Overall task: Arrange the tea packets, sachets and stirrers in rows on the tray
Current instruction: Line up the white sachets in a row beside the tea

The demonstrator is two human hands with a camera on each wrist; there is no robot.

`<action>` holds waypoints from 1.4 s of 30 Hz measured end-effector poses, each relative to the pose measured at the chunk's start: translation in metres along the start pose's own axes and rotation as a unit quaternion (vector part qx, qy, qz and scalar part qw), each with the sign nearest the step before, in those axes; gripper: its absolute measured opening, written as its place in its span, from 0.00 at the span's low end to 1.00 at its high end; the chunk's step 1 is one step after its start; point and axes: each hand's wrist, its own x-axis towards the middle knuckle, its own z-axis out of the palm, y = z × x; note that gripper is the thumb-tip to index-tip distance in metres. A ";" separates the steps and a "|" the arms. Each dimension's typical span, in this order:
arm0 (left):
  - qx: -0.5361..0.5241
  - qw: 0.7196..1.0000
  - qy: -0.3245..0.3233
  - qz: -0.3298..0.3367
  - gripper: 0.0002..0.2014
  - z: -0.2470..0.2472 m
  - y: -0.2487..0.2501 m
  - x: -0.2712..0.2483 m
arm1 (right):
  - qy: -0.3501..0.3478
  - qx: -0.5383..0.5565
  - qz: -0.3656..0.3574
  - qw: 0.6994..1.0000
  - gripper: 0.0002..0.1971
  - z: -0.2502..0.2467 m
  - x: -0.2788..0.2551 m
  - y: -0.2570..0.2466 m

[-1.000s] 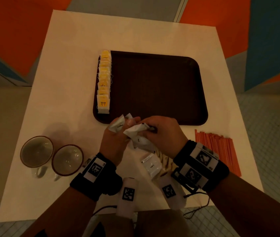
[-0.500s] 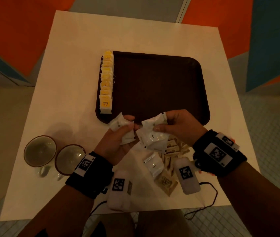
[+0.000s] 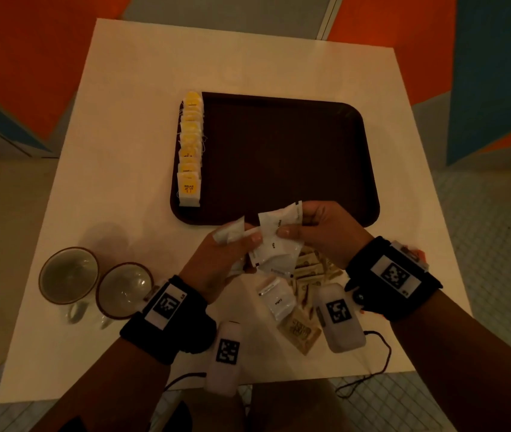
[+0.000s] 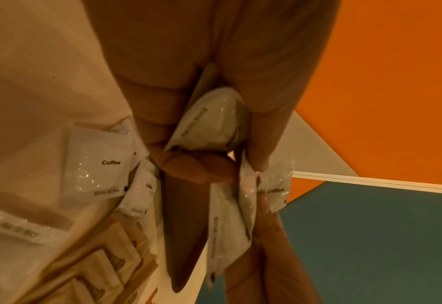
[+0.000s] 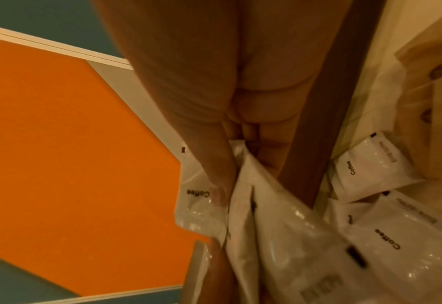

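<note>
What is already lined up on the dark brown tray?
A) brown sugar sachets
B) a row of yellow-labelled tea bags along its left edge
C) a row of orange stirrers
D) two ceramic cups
B: the yellow-labelled tea bags stand in a row along the left edge of the dark brown plastic tray, whose other parts lie bare; the two hands hold white sachets just in front of it.

Two empty cups (image 3: 96,283) stand side by side, touching, on a white table (image 3: 123,151), near its front left corner. Orange and blue wall panels (image 3: 29,57) surround the table.
</note>
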 end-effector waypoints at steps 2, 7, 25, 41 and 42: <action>0.006 1.000 0.012 0.016 0.08 -0.003 0.000 0.001 | 0.011 0.008 -0.003 1.000 0.11 0.001 0.000 -0.001; 0.021 0.996 0.071 0.041 0.06 -0.006 0.001 0.000 | 0.062 0.046 -0.008 0.997 0.09 -0.010 -0.001 0.000; -0.050 0.986 -0.020 -0.156 0.28 -0.007 -0.005 -0.006 | -0.115 -0.154 -0.006 0.981 0.08 0.010 -0.009 -0.001; -0.123 0.981 0.045 -0.140 0.10 -0.006 -0.006 -0.008 | 0.003 -0.055 0.046 0.997 0.15 0.011 -0.002 0.004; -0.120 0.984 0.042 -0.123 0.10 -0.005 -0.006 -0.008 | 0.015 -0.031 0.054 0.998 0.16 0.011 -0.002 0.005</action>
